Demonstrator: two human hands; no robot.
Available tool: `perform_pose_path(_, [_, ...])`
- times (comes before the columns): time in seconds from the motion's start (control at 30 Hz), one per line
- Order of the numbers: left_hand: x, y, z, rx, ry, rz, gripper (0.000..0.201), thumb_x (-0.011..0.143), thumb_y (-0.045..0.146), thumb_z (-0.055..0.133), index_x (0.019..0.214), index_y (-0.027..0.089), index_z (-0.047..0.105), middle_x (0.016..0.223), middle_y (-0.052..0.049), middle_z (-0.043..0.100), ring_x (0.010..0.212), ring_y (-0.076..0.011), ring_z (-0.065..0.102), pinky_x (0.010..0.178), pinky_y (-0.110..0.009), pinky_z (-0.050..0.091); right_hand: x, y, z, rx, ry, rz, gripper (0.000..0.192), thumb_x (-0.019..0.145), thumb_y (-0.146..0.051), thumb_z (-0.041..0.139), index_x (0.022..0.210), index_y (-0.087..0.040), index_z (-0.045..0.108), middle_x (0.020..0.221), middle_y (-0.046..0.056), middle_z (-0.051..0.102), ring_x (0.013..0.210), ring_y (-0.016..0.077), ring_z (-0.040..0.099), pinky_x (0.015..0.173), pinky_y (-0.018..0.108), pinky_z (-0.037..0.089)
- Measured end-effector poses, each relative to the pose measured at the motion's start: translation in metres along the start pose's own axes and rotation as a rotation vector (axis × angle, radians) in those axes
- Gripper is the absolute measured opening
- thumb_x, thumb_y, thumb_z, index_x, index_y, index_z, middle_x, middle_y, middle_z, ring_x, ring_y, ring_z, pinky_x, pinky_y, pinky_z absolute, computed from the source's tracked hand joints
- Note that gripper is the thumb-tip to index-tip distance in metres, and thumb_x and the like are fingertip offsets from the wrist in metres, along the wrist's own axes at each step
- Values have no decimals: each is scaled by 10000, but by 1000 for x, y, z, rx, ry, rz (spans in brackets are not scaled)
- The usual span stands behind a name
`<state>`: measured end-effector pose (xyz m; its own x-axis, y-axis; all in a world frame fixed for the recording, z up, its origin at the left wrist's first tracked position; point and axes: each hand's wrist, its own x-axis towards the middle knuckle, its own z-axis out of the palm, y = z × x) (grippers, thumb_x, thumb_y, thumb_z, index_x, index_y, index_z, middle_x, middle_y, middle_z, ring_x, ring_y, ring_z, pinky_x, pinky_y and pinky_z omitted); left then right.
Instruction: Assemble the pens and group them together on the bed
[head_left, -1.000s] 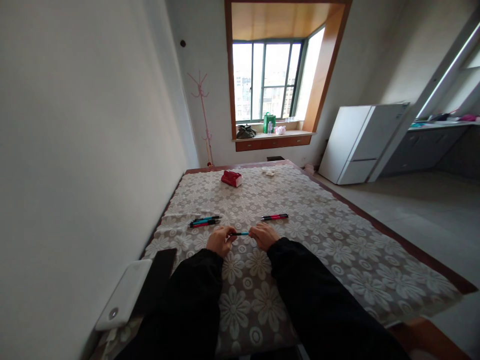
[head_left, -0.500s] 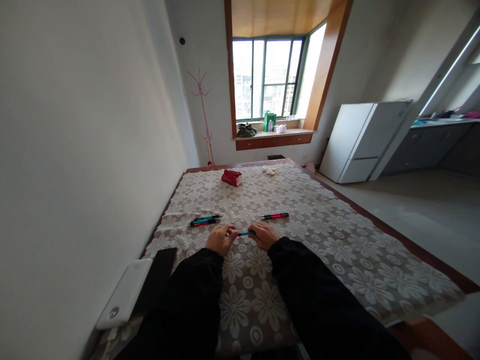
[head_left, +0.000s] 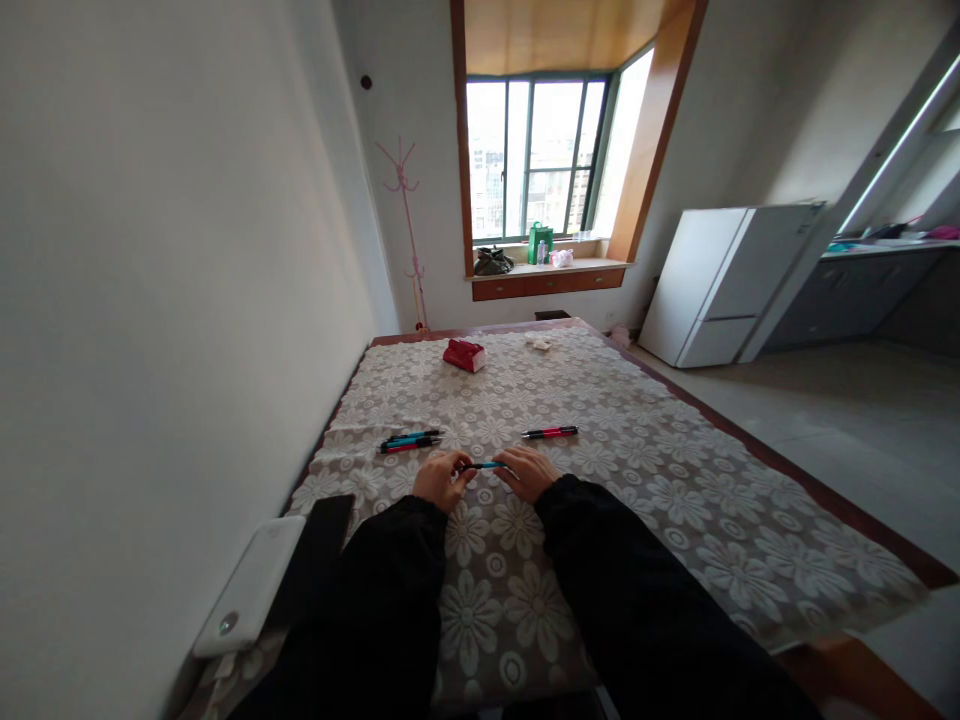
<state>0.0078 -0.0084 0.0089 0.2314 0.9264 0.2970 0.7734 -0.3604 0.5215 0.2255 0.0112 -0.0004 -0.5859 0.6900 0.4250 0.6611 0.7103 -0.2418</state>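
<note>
My left hand [head_left: 441,479] and my right hand [head_left: 529,471] both grip one blue pen [head_left: 484,465], held level between them just above the flowered lace tablecloth [head_left: 637,470]. Black sleeves cover both my forearms. Two more pens, one blue and one red [head_left: 409,441], lie side by side to the left of my hands. A red and black pen [head_left: 550,432] lies alone beyond my right hand.
A white power bank [head_left: 249,585] and a black phone [head_left: 319,545] lie at the near left edge by the wall. A red packet [head_left: 463,355] and crumpled tissue [head_left: 538,342] sit at the far end. A white fridge [head_left: 720,285] stands right.
My hands have stayed almost in place on the blue pen; the right hand slid a little along it toward the left hand and back.
</note>
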Motion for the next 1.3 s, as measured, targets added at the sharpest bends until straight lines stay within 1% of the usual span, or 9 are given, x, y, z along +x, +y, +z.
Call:
perform_pose_path(0.13, [-1, -3, 0, 51, -16, 17, 422, 915, 412, 384, 650, 222, 652, 593, -33, 580, 706, -177, 557, 663, -273, 368, 1, 1, 0, 12, 35, -1, 233, 952, -290, 411, 865, -203, 609, 821, 47, 629, 805, 176, 558, 750, 288, 410])
perform_pose_path(0.23, [-1, -7, 2, 59, -9, -20, 509, 937, 426, 320, 592, 223, 635, 540, -32, 554, 709, -178, 563, 649, -265, 358, 2, 2, -1, 50, 45, 13, 136, 920, -255, 473, 895, -203, 595, 863, 48, 631, 844, 184, 553, 764, 288, 409])
perform_pose_path(0.33, [0, -11, 4, 69, 45, -54, 402, 916, 422, 384, 711, 225, 668, 619, -34, 596, 727, -182, 573, 646, -265, 362, 2, 4, 0, 49, 34, 82, 92, 871, -197, 516, 941, -201, 575, 904, 48, 639, 877, 194, 565, 784, 297, 400])
perform_pose_path(0.5, [1, -15, 6, 2, 97, -54, 148, 831, 301, 536, 898, 226, 645, 830, -42, 671, 812, -189, 596, 707, -274, 404, 0, 9, 2, -9, -6, 195, 277, 807, -95, 499, 1042, -226, 568, 997, 45, 646, 927, 205, 578, 795, 305, 383])
perform_pose_path(0.6, [1, -15, 5, -26, 87, -70, 134, 793, 257, 570, 911, 230, 628, 872, -40, 685, 850, -199, 604, 734, -285, 420, -1, 11, 1, -41, -36, 207, 352, 778, -60, 488, 1057, -253, 582, 994, 40, 638, 908, 202, 576, 781, 295, 382])
perform_pose_path(0.8, [0, -9, 2, 4, 89, -152, 143, 767, 224, 581, 904, 221, 622, 877, -35, 681, 871, -193, 605, 757, -282, 430, -1, 13, -1, -84, -21, 268, 284, 753, -79, 492, 977, -224, 590, 988, 52, 610, 953, 208, 522, 839, 301, 367])
perform_pose_path(0.97, [0, -11, 3, -16, 76, -149, 144, 755, 215, 598, 897, 223, 620, 865, -23, 673, 869, -179, 604, 751, -265, 433, -1, 12, 0, -82, -68, 262, 250, 757, -117, 520, 962, -227, 609, 1032, 52, 600, 1020, 221, 487, 885, 336, 353])
perform_pose_path(1.13, [0, -12, 6, -68, 73, -73, 141, 744, 194, 609, 884, 203, 626, 840, -24, 659, 825, -159, 603, 759, -262, 443, 0, 9, 2, 12, 9, 170, 344, 799, -221, 595, 1142, -245, 578, 1121, 54, 598, 1070, 225, 489, 929, 363, 345])
perform_pose_path(1.3, [0, -7, 5, -135, 78, 40, 138, 738, 192, 622, 872, 207, 649, 810, -16, 655, 823, -156, 602, 777, -266, 449, 2, 7, 4, 83, 44, 44, 91, 860, -261, 581, 916, -236, 649, 939, 29, 644, 928, 187, 539, 880, 332, 365])
